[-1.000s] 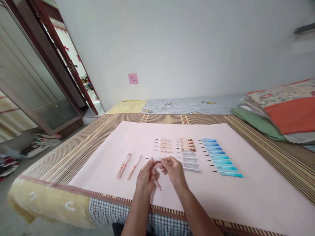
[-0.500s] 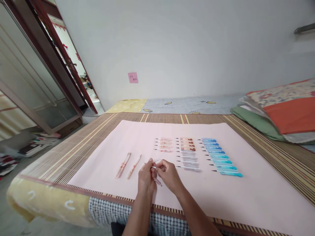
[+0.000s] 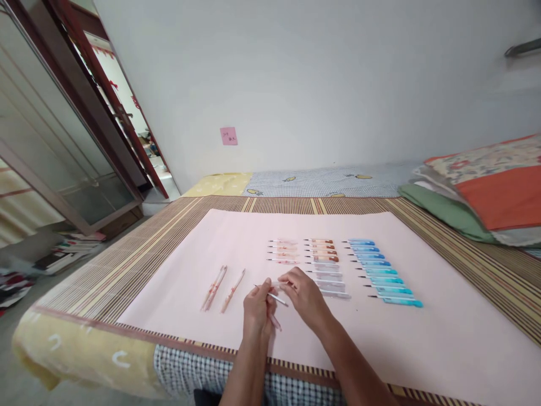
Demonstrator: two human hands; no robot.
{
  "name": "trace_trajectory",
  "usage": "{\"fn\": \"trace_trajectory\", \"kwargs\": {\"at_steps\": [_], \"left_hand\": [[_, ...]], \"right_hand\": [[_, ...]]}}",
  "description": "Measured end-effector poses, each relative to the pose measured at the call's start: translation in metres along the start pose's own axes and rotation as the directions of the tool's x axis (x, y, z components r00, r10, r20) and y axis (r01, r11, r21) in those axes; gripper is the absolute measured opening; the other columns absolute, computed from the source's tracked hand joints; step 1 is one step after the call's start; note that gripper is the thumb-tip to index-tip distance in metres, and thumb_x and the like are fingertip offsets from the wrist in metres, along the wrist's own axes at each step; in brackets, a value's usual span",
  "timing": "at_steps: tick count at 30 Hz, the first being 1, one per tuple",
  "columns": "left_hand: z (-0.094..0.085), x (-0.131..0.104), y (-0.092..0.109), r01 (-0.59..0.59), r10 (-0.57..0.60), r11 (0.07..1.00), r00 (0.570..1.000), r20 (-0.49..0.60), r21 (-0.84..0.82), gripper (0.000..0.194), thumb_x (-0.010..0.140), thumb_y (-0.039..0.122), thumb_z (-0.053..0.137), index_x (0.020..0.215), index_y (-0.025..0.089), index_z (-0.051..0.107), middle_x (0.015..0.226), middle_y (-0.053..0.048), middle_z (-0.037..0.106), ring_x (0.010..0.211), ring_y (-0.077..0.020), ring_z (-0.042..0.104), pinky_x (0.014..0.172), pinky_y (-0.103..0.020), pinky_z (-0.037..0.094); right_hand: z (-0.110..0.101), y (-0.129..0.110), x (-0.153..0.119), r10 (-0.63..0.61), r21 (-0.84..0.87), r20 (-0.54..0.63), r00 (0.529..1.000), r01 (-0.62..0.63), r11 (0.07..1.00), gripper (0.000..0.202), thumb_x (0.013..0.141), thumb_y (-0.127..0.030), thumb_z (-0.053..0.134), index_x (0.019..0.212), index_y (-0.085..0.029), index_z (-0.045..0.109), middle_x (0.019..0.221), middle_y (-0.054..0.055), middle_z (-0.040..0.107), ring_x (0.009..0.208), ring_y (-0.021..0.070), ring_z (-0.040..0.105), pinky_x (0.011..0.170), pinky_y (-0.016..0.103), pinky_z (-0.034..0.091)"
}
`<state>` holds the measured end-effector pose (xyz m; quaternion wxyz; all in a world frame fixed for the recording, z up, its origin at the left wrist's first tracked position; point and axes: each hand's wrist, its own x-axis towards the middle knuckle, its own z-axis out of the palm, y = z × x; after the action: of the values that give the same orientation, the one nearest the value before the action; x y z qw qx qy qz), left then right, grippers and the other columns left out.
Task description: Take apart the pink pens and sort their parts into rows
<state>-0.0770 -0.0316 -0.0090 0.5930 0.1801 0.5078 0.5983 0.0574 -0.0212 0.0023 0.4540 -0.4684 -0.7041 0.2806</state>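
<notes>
Between finger and thumb, my left hand (image 3: 257, 307) grips a white pen refill (image 3: 279, 300) with a dark tip; a pinkish pen barrel (image 3: 274, 322) sticks out below the same hand. My right hand (image 3: 302, 290) is closed close by, its fingertips on a small translucent piece (image 3: 276, 284) too blurred to name. Left of the hands lie a pair of pink patterned pens (image 3: 213, 288) and a single one (image 3: 233, 291). Beyond and to the right are rows of pink pens (image 3: 283, 248), brown pens (image 3: 323, 248), grey pens (image 3: 327, 276) and blue pens (image 3: 380, 270), refills beside barrels.
The pink sheet (image 3: 177, 293) covers much of a striped mat (image 3: 127, 254). Folded bedding (image 3: 494, 192) is piled at the right back. A pink note (image 3: 229, 136) is stuck on the wall, and a glass door (image 3: 63, 129) stands at the left.
My right hand has moved up and right, off the white refill. The refill now points down to the right from my left hand. The view has shifted slightly.
</notes>
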Motion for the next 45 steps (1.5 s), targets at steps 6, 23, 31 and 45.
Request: {"fn": "trace_trajectory", "kwargs": {"at_steps": [6,23,31,45], "left_hand": [[0.01,-0.001,0.002,-0.007,0.004,0.996,0.999,-0.035,-0.091,0.05,0.056,0.049,0.095,0.07,0.012,0.066,0.051,0.004,0.053,0.035,-0.0042,0.036,0.028,-0.016,0.024],[0.01,0.0,0.001,0.05,-0.055,0.977,0.998,-0.019,-0.209,0.023,0.065,0.023,0.084,0.078,0.009,0.072,0.063,-0.004,0.064,0.043,-0.0033,0.041,0.036,-0.015,0.026],[0.012,-0.002,0.003,0.069,-0.078,0.967,0.997,-0.025,-0.245,0.018,0.066,0.021,0.08,0.076,0.008,0.072,0.063,-0.005,0.064,0.043,-0.0034,0.04,0.036,-0.015,0.024],[0.013,-0.003,0.004,0.068,-0.081,0.965,0.996,-0.04,-0.252,0.016,0.067,0.019,0.079,0.076,0.007,0.072,0.064,-0.006,0.065,0.043,-0.0032,0.041,0.036,-0.015,0.024]], "right_hand": [[-0.019,-0.003,0.028,0.016,-0.266,0.114,0.993,0.015,0.964,0.017,0.087,-0.009,0.057,0.08,-0.022,0.067,0.092,0.002,0.063,0.086,0.0173,0.06,0.077,0.028,0.042],[-0.013,0.039,0.048,0.129,-0.482,0.022,0.991,-0.102,0.87,0.016,0.085,-0.004,0.059,0.083,-0.02,0.062,0.094,0.004,0.062,0.085,0.0175,0.057,0.073,0.027,0.035],[-0.007,0.048,0.049,0.135,-0.523,0.003,0.991,-0.113,0.845,0.014,0.085,-0.007,0.065,0.085,-0.021,0.063,0.095,0.004,0.063,0.084,0.0182,0.059,0.071,0.028,0.035],[-0.005,0.051,0.048,0.07,-0.565,-0.044,0.997,-0.082,0.821,0.019,0.091,-0.007,0.057,0.079,-0.02,0.06,0.086,0.003,0.06,0.075,0.0164,0.053,0.066,0.028,0.03]]}}
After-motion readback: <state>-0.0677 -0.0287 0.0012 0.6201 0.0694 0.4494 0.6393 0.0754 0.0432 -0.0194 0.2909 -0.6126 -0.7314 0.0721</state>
